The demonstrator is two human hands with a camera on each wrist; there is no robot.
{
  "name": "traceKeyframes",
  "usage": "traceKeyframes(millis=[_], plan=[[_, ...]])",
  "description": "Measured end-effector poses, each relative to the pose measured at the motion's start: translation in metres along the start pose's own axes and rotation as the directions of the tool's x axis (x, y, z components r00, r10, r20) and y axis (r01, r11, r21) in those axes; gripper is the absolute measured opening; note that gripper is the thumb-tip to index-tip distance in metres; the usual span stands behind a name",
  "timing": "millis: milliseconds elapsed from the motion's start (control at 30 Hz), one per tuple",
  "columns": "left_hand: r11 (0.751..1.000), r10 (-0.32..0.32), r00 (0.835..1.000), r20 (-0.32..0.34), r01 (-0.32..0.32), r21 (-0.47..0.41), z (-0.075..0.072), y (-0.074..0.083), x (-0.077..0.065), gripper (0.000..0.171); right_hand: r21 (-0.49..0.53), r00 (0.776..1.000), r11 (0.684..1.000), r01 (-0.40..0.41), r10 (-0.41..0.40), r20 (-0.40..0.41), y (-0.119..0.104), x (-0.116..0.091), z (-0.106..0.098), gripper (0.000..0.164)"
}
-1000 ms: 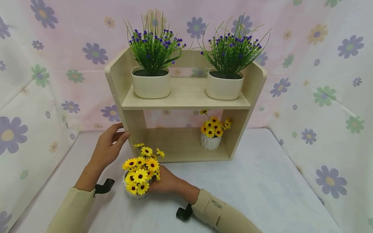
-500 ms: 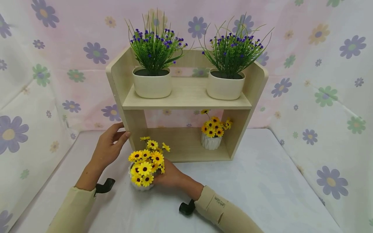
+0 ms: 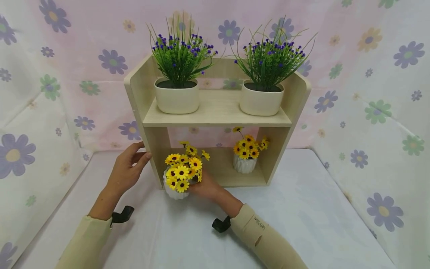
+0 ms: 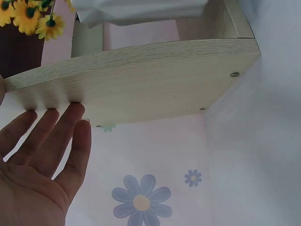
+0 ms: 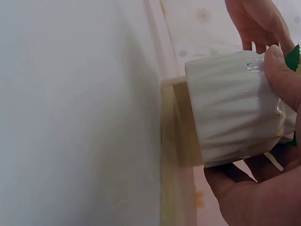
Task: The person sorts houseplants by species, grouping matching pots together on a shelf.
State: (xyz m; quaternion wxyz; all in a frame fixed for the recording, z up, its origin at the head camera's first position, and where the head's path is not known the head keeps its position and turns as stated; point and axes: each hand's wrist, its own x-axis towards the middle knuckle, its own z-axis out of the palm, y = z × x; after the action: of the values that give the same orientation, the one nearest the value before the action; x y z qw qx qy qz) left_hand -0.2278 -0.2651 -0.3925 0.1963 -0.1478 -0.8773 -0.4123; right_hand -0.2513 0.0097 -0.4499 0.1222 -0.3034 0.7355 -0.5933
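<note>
My right hand [image 3: 207, 186] grips a white ribbed pot of yellow artificial flowers [image 3: 183, 172], just in front of the lower left opening of a pale wooden shelf [image 3: 218, 119]. In the right wrist view the thumb and fingers hold the white ribbed pot [image 5: 235, 110] near its rim, and it is tilted in that picture. My left hand [image 3: 124, 170] rests against the shelf's left side panel. The left wrist view shows its fairly straight fingertips touching the panel's outer face [image 4: 141, 92], the thumb mostly out of frame.
A second pot of yellow flowers [image 3: 245, 162] stands at the right of the lower compartment. Two cream planters with purple flowers, the left planter [image 3: 177, 100] and the right planter [image 3: 261, 101], stand on the upper board. Flower-patterned cloth [image 3: 369, 93] surrounds the white table [image 3: 302, 209].
My right hand has moved the flower pot forward and rightward, from the table area in front toward the shelf's lower opening. The left hand has stayed against the side panel.
</note>
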Motion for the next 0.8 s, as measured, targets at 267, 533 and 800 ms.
traceKeyframes(millis=[267, 533, 800], plan=[[1.0, 0.007, 1.0, -0.002, -0.007, -0.006, 0.001, -0.001, 0.001, 0.052, -0.043, 0.987, 0.994, -0.105, 0.099, -0.13, 0.006, 0.015, -0.012, 0.062], [1.0, 0.004, 1.0, -0.005, -0.004, 0.007, 0.001, -0.001, 0.0, 0.051, 0.011, 0.97, 0.984, -0.176, 0.176, -0.17, 0.016, 0.031, -0.012, 0.063], [1.0, 0.025, 1.0, -0.012, -0.025, -0.012, 0.0, -0.004, 0.0, 0.05, 0.045, 0.973, 0.988, -0.144, 0.15, -0.177, 0.025, 0.044, -0.007, 0.062]])
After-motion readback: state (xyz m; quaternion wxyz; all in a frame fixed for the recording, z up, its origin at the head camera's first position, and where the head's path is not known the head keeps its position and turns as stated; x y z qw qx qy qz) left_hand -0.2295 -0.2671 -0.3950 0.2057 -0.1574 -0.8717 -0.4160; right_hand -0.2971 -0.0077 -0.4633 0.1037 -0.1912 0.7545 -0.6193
